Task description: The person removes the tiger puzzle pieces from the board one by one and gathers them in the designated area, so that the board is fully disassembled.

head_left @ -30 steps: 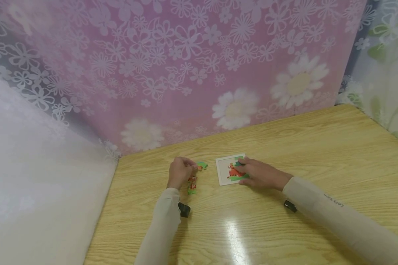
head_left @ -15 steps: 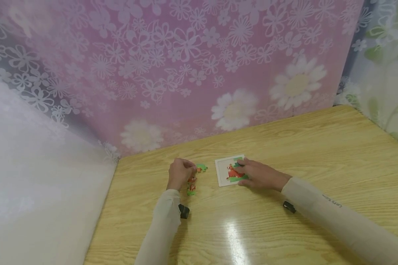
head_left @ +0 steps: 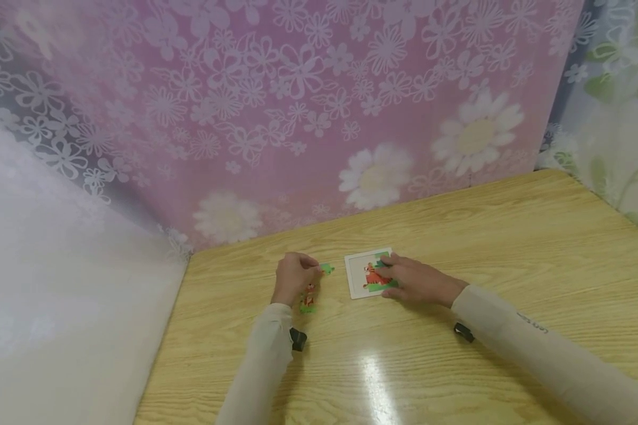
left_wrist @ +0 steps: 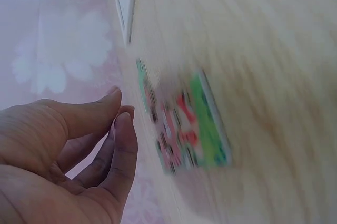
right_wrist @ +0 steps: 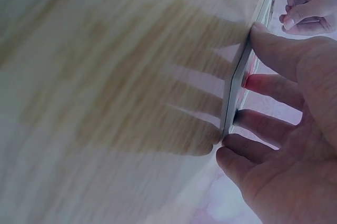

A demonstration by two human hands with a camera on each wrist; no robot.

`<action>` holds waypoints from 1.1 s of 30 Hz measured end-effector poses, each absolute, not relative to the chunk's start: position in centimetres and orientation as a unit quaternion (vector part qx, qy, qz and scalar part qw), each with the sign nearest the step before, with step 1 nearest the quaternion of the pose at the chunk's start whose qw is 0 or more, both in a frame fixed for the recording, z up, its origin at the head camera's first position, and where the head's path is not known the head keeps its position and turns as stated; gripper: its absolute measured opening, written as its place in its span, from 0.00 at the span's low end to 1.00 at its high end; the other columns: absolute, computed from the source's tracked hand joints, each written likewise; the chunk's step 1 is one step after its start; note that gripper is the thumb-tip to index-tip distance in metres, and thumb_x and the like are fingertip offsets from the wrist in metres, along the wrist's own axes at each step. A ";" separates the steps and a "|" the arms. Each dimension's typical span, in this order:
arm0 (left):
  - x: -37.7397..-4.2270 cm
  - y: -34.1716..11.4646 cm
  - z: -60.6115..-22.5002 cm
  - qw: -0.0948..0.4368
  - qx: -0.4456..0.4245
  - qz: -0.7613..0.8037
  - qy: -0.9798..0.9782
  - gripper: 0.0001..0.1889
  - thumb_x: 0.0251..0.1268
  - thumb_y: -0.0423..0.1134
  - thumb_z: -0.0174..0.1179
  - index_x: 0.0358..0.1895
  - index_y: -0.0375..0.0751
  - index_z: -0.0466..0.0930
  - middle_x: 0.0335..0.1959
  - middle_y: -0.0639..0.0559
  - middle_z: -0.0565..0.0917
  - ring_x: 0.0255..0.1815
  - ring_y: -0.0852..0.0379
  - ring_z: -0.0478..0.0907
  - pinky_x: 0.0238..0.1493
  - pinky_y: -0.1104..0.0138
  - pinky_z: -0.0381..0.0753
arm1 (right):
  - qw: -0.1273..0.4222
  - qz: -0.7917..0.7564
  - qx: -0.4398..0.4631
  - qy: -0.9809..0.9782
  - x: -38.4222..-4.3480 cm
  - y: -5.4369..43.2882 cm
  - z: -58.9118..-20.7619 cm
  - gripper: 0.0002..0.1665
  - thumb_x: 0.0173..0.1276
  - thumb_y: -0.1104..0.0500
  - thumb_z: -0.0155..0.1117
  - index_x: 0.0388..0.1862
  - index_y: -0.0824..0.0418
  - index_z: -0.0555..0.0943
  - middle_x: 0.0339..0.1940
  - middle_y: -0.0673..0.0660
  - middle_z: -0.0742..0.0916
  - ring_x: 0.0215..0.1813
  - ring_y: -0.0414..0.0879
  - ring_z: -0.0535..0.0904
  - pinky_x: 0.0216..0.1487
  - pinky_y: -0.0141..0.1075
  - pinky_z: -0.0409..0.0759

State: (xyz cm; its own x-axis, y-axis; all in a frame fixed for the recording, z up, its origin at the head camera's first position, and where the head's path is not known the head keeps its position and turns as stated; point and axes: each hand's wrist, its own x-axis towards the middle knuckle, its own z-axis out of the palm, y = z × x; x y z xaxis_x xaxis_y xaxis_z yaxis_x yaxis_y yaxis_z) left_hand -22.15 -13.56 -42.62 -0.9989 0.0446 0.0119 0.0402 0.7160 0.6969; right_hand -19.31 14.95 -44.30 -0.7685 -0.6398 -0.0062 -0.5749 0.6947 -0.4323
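Note:
My right hand rests on the right side of a white puzzle board lying on the table. Its fingers are spread and fairly straight: some press on the picture, while the thumb touches the near edge. An orange tiger picture fills part of the board, partly covered by the fingers. My left hand has thumb and index fingertips together, right beside a green puzzle piece; I cannot tell whether a piece is between them. Under that hand are several red and green puzzle pieces, blurred in the left wrist view.
The wooden table meets a pink flowered backdrop behind the board. A white sheet borders the left side, and a pale leafy cloth the right. Black wrist cameras hang under the sleeves.
My left hand has shifted slightly right, its fingertips now covering more of the green and orange piece. The right hand and the board stay in place.

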 end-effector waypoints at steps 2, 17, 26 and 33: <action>-22.1 -13.0 -42.6 0.012 0.034 0.381 0.924 0.04 0.64 0.33 0.71 0.37 0.36 0.90 0.32 0.48 0.87 0.29 0.55 0.82 0.34 0.61 0.84 | 0.078 -0.210 -0.332 0.916 -19.4 15.1 -44.4 0.34 0.73 0.54 0.67 0.70 0.72 0.73 0.73 0.78 0.67 0.74 0.76 0.59 0.69 0.62 0.66; -21.6 -9.2 -42.6 0.053 0.067 0.373 0.924 0.03 0.64 0.33 0.71 0.38 0.38 0.90 0.34 0.50 0.88 0.36 0.55 0.83 0.43 0.61 0.84 | 0.053 -0.237 -0.356 0.903 -18.9 15.6 -44.5 0.22 0.69 0.59 0.70 0.60 0.65 0.84 0.69 0.76 0.74 0.72 0.72 0.66 0.66 0.62 0.70; -21.7 -6.6 -42.8 0.084 0.096 0.365 0.922 0.07 0.65 0.34 0.71 0.42 0.36 0.90 0.35 0.50 0.88 0.36 0.58 0.83 0.41 0.64 0.83 | 0.046 -0.225 -0.366 0.902 -18.6 15.8 -44.5 0.19 0.71 0.61 0.68 0.58 0.67 0.85 0.68 0.75 0.75 0.71 0.68 0.70 0.66 0.58 0.71; -21.8 -5.4 -43.3 0.091 0.104 0.369 0.919 0.05 0.65 0.32 0.70 0.41 0.36 0.90 0.33 0.51 0.88 0.33 0.59 0.83 0.36 0.67 0.83 | 0.042 -0.220 -0.373 0.900 -18.4 15.7 -44.3 0.17 0.71 0.63 0.68 0.56 0.67 0.85 0.67 0.76 0.75 0.70 0.71 0.70 0.65 0.60 0.72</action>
